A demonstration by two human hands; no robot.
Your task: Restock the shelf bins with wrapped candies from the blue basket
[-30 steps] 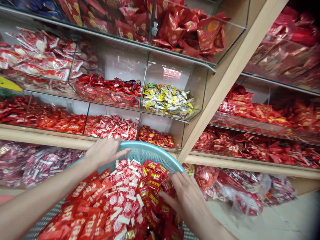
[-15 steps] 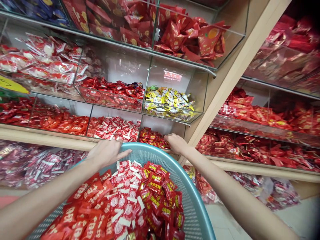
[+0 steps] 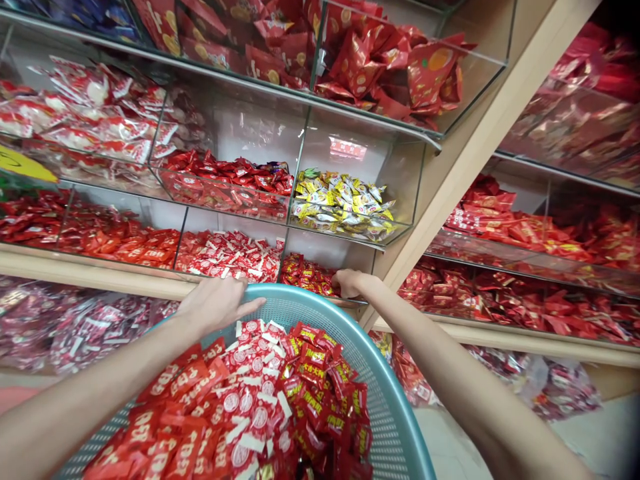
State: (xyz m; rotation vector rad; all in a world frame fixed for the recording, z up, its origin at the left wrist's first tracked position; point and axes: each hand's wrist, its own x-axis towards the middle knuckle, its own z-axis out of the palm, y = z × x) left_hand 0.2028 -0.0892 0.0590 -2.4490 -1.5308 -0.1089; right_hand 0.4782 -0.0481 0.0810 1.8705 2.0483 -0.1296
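My left hand (image 3: 217, 303) is closed over the far rim of a blue-green plastic basket (image 3: 395, 373), thumb on the inner side and the other fingers hidden beyond the rim. Inside lie orange-red packets (image 3: 173, 433), red-and-white wrapped sweets (image 3: 250, 400) and dark red sweets with yellow lettering (image 3: 320, 400). Past the basket, my right hand (image 3: 350, 283) reaches into a low shelf bin, at the right end of a pile of small red-and-yellow sweets (image 3: 307, 272). Its fingers are curled, and the fingertips are hidden, so anything in them cannot be made out.
Clear-walled bins of yellow-and-white sweets (image 3: 345, 200) and red sweets (image 3: 225, 180) overhang the low row. A slanting wooden post (image 3: 450, 167) stands right of my right hand. Bagged sweets (image 3: 105, 327) lie below the wooden shelf edge (image 3: 100, 270).
The fingers of my right hand have curled in further at the pile. My left hand keeps its hold on the basket rim, and the view has shifted slightly.
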